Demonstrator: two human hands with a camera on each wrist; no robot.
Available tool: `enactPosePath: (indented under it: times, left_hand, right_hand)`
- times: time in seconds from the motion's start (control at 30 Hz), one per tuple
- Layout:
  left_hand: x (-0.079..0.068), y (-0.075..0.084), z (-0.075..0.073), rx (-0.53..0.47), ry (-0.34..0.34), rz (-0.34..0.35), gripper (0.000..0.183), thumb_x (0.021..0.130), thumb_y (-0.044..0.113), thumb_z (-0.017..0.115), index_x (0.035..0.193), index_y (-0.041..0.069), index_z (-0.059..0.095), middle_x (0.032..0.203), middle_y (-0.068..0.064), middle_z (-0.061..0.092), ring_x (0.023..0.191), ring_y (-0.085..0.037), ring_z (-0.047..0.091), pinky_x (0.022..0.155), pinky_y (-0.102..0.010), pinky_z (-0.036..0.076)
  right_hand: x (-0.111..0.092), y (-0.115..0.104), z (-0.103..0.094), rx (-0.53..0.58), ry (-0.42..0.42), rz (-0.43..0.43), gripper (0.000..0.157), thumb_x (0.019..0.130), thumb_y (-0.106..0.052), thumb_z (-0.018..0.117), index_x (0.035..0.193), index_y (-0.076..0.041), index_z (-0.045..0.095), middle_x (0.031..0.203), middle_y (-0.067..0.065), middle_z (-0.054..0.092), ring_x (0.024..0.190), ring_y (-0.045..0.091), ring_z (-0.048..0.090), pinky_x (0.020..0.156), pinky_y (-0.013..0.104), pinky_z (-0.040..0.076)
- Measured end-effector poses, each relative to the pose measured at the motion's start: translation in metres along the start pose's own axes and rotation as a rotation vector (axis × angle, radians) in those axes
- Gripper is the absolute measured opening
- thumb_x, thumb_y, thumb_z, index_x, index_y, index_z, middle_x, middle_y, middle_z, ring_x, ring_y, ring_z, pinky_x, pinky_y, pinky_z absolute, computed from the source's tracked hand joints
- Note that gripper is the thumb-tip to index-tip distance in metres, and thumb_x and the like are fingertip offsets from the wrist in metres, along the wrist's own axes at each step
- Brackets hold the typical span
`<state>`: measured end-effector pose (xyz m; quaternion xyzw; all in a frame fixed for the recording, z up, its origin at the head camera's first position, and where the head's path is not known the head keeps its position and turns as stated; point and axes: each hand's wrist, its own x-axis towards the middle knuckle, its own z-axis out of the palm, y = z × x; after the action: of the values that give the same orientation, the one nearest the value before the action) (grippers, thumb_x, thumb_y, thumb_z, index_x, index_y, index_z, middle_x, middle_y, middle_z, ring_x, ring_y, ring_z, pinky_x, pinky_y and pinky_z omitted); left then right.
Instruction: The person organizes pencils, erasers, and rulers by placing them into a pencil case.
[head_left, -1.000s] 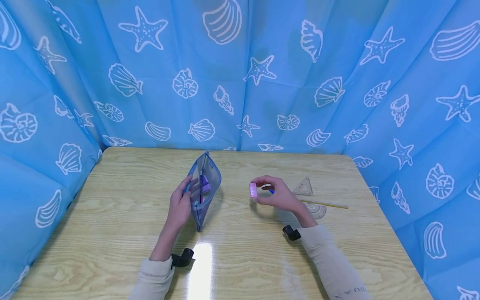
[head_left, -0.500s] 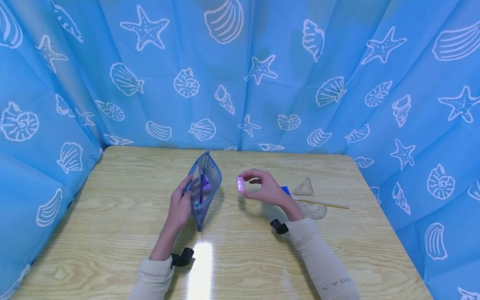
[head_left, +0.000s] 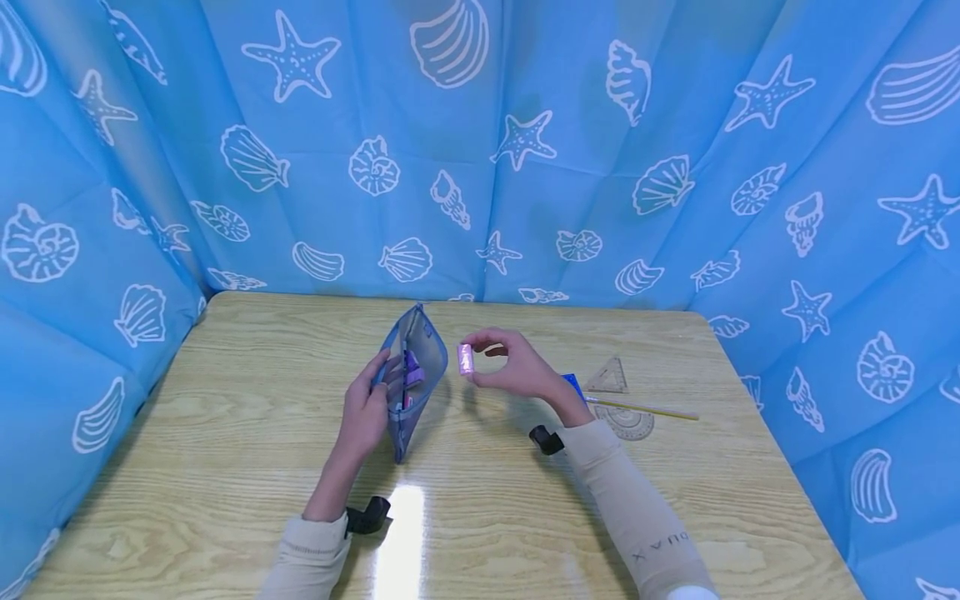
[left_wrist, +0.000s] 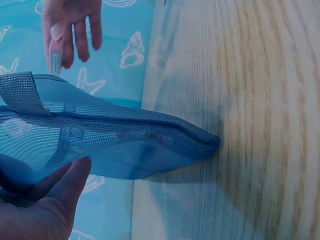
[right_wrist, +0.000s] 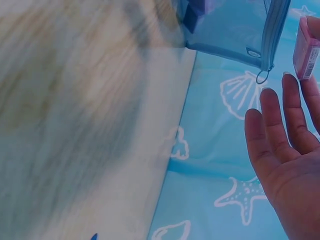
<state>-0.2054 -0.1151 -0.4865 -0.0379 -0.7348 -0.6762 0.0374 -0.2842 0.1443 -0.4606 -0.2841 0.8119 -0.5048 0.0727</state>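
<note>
My left hand (head_left: 365, 414) grips the side of a blue mesh zip pouch (head_left: 433, 354), thumb on its near face in the left wrist view. The pouch stands on edge with its mouth spread apart, and a purple item (head_left: 413, 369) shows inside. Just right of that mouth, my right hand (head_left: 517, 367) pinches a small pink eraser (head_left: 465, 359) between thumb and forefinger. Its label has a barcode in the right wrist view, where the other fingers are spread. A gap separates the eraser (right_wrist: 304, 50) from the pouch (right_wrist: 225, 35).
On the wooden table (head_left: 225, 433), right of my right wrist, lie a clear set square (head_left: 609, 377), a clear protractor (head_left: 630, 423), a yellow pencil (head_left: 652, 411) and a partly hidden blue piece (head_left: 573, 384). A shell-print blue curtain (head_left: 450, 125) surrounds the back and sides.
My right hand has carried the eraser leftward and slightly up, close to the pouch. The blue piece behind the wrist has come into view. My left hand and the pouch have hardly moved.
</note>
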Motion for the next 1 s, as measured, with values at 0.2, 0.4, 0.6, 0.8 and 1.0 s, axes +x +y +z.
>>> enactPosePath:
  times: [0.2,0.4,0.6,0.8,1.0]
  left_hand:
    - [-0.001,0.0,0.0,0.018,0.001,-0.014,0.056,0.101,-0.001,0.026,0.157,-0.003,0.028,0.153,-0.025,0.046,0.138,-0.043,0.049,0.117,-0.049,0.042]
    - [-0.002,0.001,0.001,0.027,-0.001,-0.031,0.056,0.102,0.001,0.026,0.158,-0.001,0.028,0.154,-0.022,0.045,0.138,-0.041,0.049,0.118,-0.049,0.041]
    - [-0.001,0.0,0.001,0.021,-0.001,-0.033,0.055,0.103,0.001,0.026,0.158,0.001,0.028,0.155,-0.022,0.045,0.139,-0.04,0.049,0.116,-0.048,0.043]
    - [-0.001,0.0,0.0,0.043,0.003,-0.035,0.055,0.103,0.002,0.026,0.159,0.002,0.029,0.155,-0.021,0.046,0.138,-0.041,0.05,0.117,-0.051,0.042]
    - [-0.001,0.001,0.001,0.045,0.002,-0.038,0.055,0.103,0.002,0.027,0.158,0.002,0.03,0.155,-0.021,0.046,0.138,-0.041,0.05,0.117,-0.05,0.042]
  right_hand:
    - [0.013,-0.003,0.001,-0.028,-0.01,-0.013,0.044,0.082,-0.01,0.082,0.125,-0.011,0.068,0.124,0.006,0.067,0.115,0.035,0.06,0.103,0.056,0.052]
    - [0.025,-0.009,0.001,-0.083,-0.024,-0.02,0.047,0.083,-0.012,0.082,0.127,-0.01,0.068,0.128,0.006,0.066,0.113,0.025,0.06,0.102,0.046,0.054]
    - [0.035,-0.011,0.003,-0.089,-0.014,-0.051,0.047,0.081,-0.012,0.083,0.126,-0.011,0.069,0.128,0.005,0.066,0.112,0.024,0.061,0.1,0.042,0.055]
    - [0.041,-0.011,0.005,-0.073,-0.005,-0.046,0.046,0.081,-0.01,0.083,0.125,-0.01,0.069,0.128,0.007,0.066,0.112,0.028,0.061,0.101,0.048,0.055]
    - [0.047,-0.008,0.008,-0.109,-0.009,-0.039,0.047,0.082,-0.011,0.083,0.126,-0.009,0.068,0.128,0.008,0.066,0.113,0.03,0.06,0.101,0.056,0.053]
